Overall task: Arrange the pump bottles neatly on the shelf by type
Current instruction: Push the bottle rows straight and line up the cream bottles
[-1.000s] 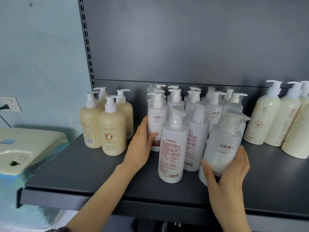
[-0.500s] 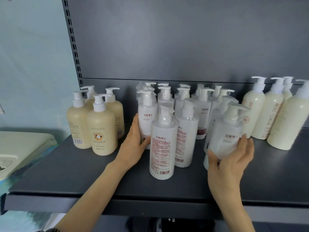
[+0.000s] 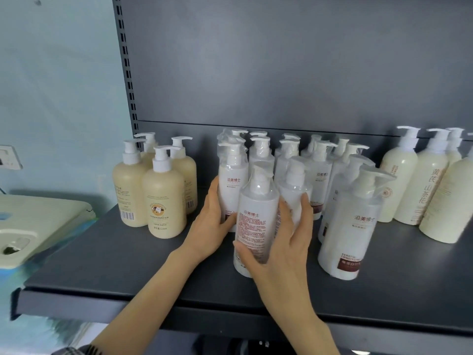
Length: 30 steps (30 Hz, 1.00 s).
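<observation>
Right hand (image 3: 279, 247) grips front white bottle (image 3: 253, 201); left hand (image 3: 212, 221) seemingly holds rear bottle (image 3: 231, 172).

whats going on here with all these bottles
A person is sorting pump bottles on a dark shelf. The right hand grips the front white bottle, which is upright, while the left hand holds the rear white bottle just behind it. The tan bottles stand grouped on the left and the cream bottles on the right.

Cream appliance (image 3: 43, 219) sits below wall socket (image 3: 7, 157) (left)
</observation>
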Tool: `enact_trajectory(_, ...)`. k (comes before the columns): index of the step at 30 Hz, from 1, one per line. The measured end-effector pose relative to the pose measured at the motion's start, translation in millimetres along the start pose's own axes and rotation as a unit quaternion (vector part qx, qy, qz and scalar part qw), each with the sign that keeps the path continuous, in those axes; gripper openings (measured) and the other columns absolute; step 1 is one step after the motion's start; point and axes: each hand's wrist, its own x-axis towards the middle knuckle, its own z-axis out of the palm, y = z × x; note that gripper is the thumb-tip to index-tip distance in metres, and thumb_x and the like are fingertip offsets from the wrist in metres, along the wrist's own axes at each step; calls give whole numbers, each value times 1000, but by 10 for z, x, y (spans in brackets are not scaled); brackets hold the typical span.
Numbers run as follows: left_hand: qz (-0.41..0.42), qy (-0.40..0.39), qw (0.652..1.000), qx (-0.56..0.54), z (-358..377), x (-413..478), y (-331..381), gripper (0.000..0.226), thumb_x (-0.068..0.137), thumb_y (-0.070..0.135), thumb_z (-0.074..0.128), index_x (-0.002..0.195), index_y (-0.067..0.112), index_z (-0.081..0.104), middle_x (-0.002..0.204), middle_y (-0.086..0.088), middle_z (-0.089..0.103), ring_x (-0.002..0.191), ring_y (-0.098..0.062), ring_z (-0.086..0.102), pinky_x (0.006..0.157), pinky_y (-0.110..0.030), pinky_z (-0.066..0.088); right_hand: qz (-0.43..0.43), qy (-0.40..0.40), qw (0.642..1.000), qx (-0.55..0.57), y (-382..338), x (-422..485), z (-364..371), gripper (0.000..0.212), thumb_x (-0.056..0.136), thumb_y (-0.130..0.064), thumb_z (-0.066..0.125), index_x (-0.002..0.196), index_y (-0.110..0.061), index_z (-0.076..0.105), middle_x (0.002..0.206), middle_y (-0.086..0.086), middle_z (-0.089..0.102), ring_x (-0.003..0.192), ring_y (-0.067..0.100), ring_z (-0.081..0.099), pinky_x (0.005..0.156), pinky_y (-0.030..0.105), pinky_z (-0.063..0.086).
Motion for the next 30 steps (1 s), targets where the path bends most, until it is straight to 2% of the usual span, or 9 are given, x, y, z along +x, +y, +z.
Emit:
enact_trajectory(2, 0, 6, 1000, -7, -8, -2, 11, 84, 89, 23, 61, 132, 55, -4, 149, 13, 27, 125, 7, 33, 85, 1, 30, 11, 14, 1000, -7, 26, 15, 48, 89, 73, -49, 63, 143, -28, 12, 154, -6, -14, 146, 29, 1, 109, 58, 30)
enact_trajectory(4, -3, 11, 1000, -7, -11, -8, 12, 84, 89, 22, 60, 133, 55, -4, 150, 13, 27, 127, 3, 35, 85, -1, 31, 17, 31, 999, -21, 46, 42, 90, 86, 73, -48, 62, 141, -23, 16, 154, 1, -9, 145, 31, 4, 108, 58, 31)
enact_trajectory(8, -1, 4, 1000, -6, -12, -4, -8, 82, 89, 26, 58, 138, 49, -3, 151, 12, 26, 133, -4, 34, 100, -23, 34, 27, 65, 995, -76, 77, 103, 165, 84, 73, -51, 60, 139, -14, 22, 152, 9, 1, 142, 39, 11, 105, 63, 31)
enact_trajectory(10, -5, 4, 1000, -5, -19, 3, -17, 82, 85, 32, 57, 142, 45, -1, 150, 14, 27, 132, -5, 37, 103, -32, 37, 33, 71, 991, -110, 124, 152, 207, 86, 72, -49, 65, 137, -10, 24, 151, 16, 5, 139, 42, 14, 103, 66, 31)
enact_trajectory(14, -14, 4, 1000, 12, -13, 8, -35, 86, 82, 38, 57, 143, 44, -5, 151, 12, 27, 131, -10, 39, 104, -39, 39, 35, 68, 975, -210, 251, 293, 254, 93, 66, -48, 77, 132, -1, 31, 147, 27, 13, 136, 43, 14, 101, 66, 27)
enact_trajectory(21, -8, 9, 999, 30, -11, 26, -56, 87, 87, 29, 60, 144, 39, -4, 151, 8, 28, 131, -12, 39, 104, -43, 39, 22, 59, 965, -256, 319, 426, 310, 91, 68, -46, 76, 132, 6, 37, 149, 28, 14, 138, 44, 12, 103, 70, 22)
enact_trajectory(26, 1, 11, 999, 38, -10, 35, -59, 87, 88, 29, 60, 145, 38, -5, 151, 9, 26, 132, -10, 37, 104, -39, 39, 13, 67, 975, -211, 372, 404, 277, 82, 74, -38, 75, 134, 2, 36, 150, 19, 9, 138, 41, 6, 103, 71, 22)
enact_trajectory(30, 3, 11, 999, 33, -6, 36, -61, 87, 88, 29, 61, 145, 37, -5, 151, 8, 27, 131, -10, 38, 103, -36, 39, 20, 72, 980, -185, 346, 378, 272, 78, 76, -36, 75, 134, -2, 36, 150, 15, 10, 138, 38, 7, 105, 66, 18)
